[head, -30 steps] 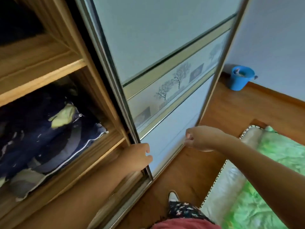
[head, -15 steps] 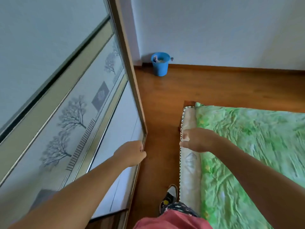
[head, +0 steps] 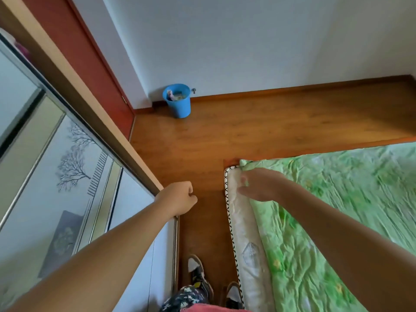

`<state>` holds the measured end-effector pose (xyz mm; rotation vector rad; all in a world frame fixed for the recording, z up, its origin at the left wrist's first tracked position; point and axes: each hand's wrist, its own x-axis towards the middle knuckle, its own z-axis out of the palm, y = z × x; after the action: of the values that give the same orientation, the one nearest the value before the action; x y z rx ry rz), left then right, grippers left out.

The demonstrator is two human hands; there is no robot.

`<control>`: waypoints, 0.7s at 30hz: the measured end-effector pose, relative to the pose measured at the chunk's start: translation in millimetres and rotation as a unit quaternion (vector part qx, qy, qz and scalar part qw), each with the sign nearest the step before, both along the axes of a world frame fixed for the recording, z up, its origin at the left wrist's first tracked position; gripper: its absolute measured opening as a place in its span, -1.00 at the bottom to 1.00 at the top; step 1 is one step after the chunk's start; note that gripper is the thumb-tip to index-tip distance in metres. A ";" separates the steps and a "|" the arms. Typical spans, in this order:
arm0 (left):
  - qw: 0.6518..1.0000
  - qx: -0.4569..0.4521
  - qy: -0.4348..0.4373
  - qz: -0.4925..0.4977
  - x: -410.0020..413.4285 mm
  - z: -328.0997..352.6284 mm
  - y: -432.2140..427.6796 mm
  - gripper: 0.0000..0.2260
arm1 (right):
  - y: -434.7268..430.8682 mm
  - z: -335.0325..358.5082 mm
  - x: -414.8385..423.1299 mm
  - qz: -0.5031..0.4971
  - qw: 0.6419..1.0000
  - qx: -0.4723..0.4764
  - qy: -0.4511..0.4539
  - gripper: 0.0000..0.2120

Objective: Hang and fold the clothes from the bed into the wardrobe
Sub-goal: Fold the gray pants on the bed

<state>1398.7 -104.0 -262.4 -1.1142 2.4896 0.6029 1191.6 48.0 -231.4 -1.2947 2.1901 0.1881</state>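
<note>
Soft daylight, edges bowed, right hand (head: 258,185) motion-blurred.

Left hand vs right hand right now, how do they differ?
Pose: left hand is curled; right hand has looser fingers. Place: left hand is at the sliding door edge, right hand over the bed corner. Focus: left hand sharp, right hand blurred. Shared: bare forearms, reaching forward.

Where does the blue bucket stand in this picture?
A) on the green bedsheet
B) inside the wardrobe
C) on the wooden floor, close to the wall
C: the blue bucket stands on the wooden floor, in the corner at the foot of the white wall.
</note>
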 end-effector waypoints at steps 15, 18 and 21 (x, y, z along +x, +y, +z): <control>0.993 -0.016 -0.048 -0.108 -203.0 -13.4 -199.4 -0.88 | -118.7 -15.2 -160.4 -0.154 0.988 -0.014 0.016 -0.66; 0.990 -0.029 -0.054 -0.124 -253.8 -15.9 -232.0 -0.84 | -147.6 -21.9 -205.2 -0.177 0.984 -0.018 0.022 -0.65; 0.988 -0.029 -0.063 -0.140 -295.1 -16.6 -261.3 -0.82 | -171.5 -23.5 -242.4 -0.199 0.980 -0.011 0.010 -0.62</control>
<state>1103.5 -365.3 -279.0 -0.7755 2.5043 0.3692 949.2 -123.5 -254.9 -0.8413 2.4197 0.0188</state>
